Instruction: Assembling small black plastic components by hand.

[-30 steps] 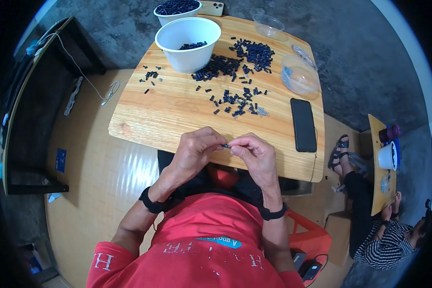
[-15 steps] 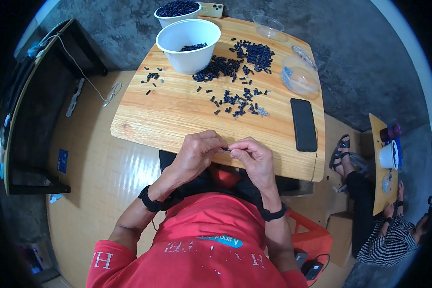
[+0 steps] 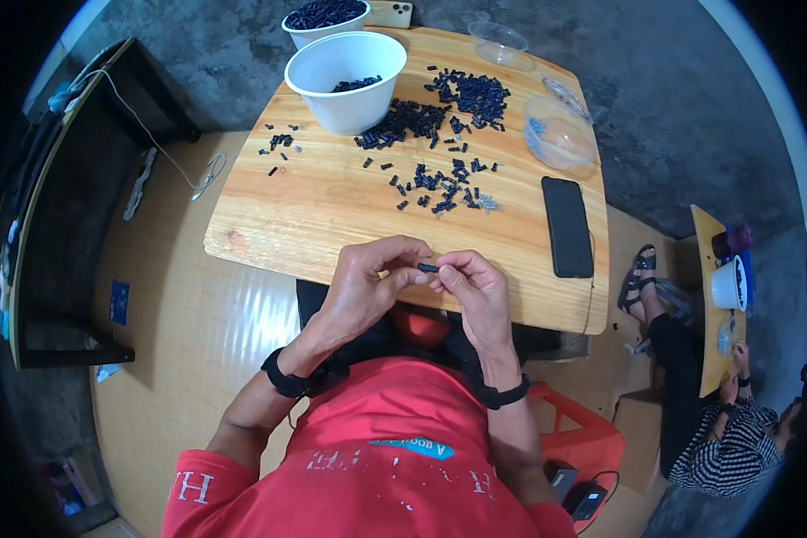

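Just over the table's near edge, my right hand (image 3: 477, 285) pinches a small dark blue-black cylindrical piece (image 3: 428, 268) between thumb and fingers. Close by on the other side, my left hand (image 3: 375, 280) has its thumb and forefinger parted and curved around the piece's free end; whether the thumb tip touches it is hard to tell. Beyond both hands, a loose scatter of similar dark pieces (image 3: 429, 180) lies on the wooden table (image 3: 287, 224). Denser piles (image 3: 403, 124) of them sit farther back, beside a white tub (image 3: 345, 103) with more pieces inside.
A second tub (image 3: 325, 16) heaped with dark pieces stands at the back. Along the right side are a black phone (image 3: 567, 226) and clear plastic bowls (image 3: 560, 143). Small clear bits (image 3: 488, 203) lie near the scatter. A person (image 3: 726, 439) sits at another table, far right.
My left thumb and forefinger have moved apart, exposing more of the dark piece, which stays in my right hand's pinch. The view has shifted slightly.
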Motion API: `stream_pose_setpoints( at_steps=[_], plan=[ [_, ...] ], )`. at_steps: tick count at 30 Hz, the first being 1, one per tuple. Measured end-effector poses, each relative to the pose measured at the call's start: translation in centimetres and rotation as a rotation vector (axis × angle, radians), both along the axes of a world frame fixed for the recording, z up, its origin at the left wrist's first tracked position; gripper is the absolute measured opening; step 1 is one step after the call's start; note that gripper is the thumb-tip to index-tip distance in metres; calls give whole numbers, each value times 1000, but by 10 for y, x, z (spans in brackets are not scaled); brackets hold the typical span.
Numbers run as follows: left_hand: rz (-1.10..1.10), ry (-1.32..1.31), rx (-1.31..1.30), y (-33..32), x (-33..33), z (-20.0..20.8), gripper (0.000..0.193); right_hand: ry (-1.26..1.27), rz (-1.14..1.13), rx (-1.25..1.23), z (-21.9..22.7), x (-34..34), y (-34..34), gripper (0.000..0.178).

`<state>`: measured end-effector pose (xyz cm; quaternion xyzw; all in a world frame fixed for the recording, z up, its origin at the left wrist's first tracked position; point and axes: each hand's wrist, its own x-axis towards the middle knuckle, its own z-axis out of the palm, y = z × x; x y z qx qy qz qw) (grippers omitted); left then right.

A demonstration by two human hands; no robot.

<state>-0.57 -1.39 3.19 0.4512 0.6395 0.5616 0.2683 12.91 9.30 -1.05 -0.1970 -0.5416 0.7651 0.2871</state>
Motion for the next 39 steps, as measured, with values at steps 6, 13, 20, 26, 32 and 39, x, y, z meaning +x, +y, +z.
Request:
stream_pose_setpoints(
  at_steps=[6, 13, 20, 26, 32, 39],
  plan=[
    [30, 200, 72, -4, 0, -1, 16, 101, 42, -188, 2, 2, -1, 13],
    [61, 177, 97, -7, 1, -7, 17, 85, 24, -217, 7, 4, -7, 16],
    [40, 63, 64, -8, 2, -12, 15, 72, 20, -135, 6, 5, -5, 14],
    [28, 7, 37, -10, 3, -10, 14, 68, 39, -19, 9, 6, -3, 13],
    [20, 5, 97, -9, 4, -8, 12, 87, 83, 51, 14, 7, -1, 12],
    [-29, -55, 10, -12, 5, -3, 13, 98, 114, 34, 10, 8, 3, 13]
  ],
)
